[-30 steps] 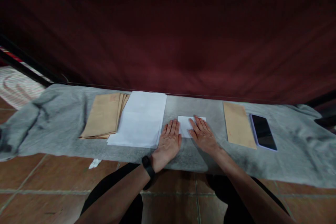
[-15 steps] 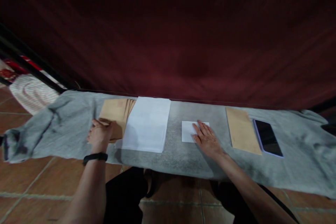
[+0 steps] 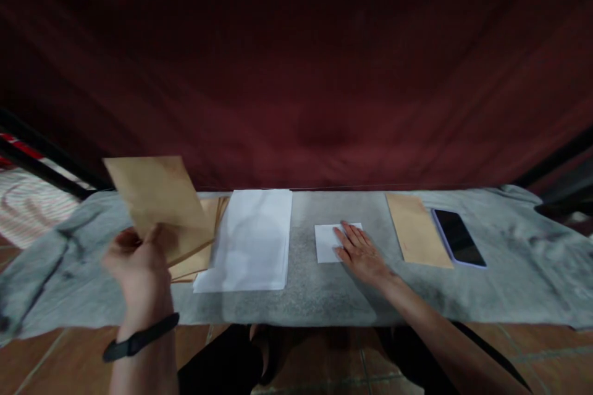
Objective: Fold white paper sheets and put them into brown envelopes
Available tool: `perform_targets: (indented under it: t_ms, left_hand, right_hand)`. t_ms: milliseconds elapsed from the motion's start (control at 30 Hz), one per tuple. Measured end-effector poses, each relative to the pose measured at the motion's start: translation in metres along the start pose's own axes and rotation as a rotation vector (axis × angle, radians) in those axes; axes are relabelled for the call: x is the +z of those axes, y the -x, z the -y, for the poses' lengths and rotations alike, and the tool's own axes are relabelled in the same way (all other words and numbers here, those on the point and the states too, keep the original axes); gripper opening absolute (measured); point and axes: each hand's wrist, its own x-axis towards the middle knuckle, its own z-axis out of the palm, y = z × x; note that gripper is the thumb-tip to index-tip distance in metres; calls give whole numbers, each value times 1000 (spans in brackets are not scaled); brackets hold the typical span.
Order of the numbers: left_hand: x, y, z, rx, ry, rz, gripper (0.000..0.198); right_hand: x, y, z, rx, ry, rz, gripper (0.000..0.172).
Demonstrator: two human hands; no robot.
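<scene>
Pinched in my left hand [image 3: 141, 262] is a brown paper envelope [image 3: 160, 197], raised and tilted over the left end of the bench. Beneath it lies a stack of similar brown envelopes [image 3: 197, 262], partly covered by the raised one. A pile of white paper sheets [image 3: 254, 241] sits just right of that stack. My right hand [image 3: 364, 253] rests flat, fingers stretched, on a small folded-looking white paper [image 3: 325, 244]. Its right part is hidden under the hand.
Another brown envelope [image 3: 419, 231] lies to the right, with a phone in a lilac case [image 3: 459, 237] beside it. A grey cloth [image 3: 301, 302] covers the bench. Behind hangs a dark red curtain [image 3: 296, 105], and tiled floor [image 3: 69, 358] shows below the front edge.
My left hand has lifted an envelope off the stack and moved it up and left. My right hand stays on the small white paper. The view has shifted slightly.
</scene>
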Motion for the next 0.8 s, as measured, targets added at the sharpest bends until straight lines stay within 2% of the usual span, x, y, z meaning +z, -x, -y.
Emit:
perform_targets:
  t_ms: [33,67,133,200,233,267,333,433,533,600,700,800]
  left_hand:
    - [16,2,-3,-36,156,-117,32]
    - [35,7,-4,-65,205,-118,26]
    - [78,22,0,-123,255,-5,15]
    - [121,44,9,-206,307,116,14]
    - [138,57,15,-330,397,188,16]
    - [153,68,20,-444,470,224,20]
    - [173,86,29,-554,533,232,28]
    - [189,97,36,-583,548,224,34]
    - [198,100,38,-583,554,233,30]
    - [204,103,39,-601,562,253,26]
    - [210,109,40,-654,595,305,25]
    - [210,114,42,-713,643,350,24]
  right_hand:
    - [0,0,0,0,2,2,54]
    - [0,-1,1,-1,2,4,54]
    - [-1,-1,1,3,-3,3,53]
    - [-3,-2,2,12,-19,9,53]
    - [-5,-3,2,17,-36,19,53]
    - [-7,-4,3,24,-62,33,53]
    - [-14,-8,2,42,-156,61,51]
    - [-25,-15,2,134,-475,33,51]
    - [-32,-23,6,240,-821,-22,54]
    - [-32,-29,10,298,-1067,-11,55]
    - [-29,-37,15,424,-1458,12,48]
    - [-31,-41,15,550,-1659,11,39]
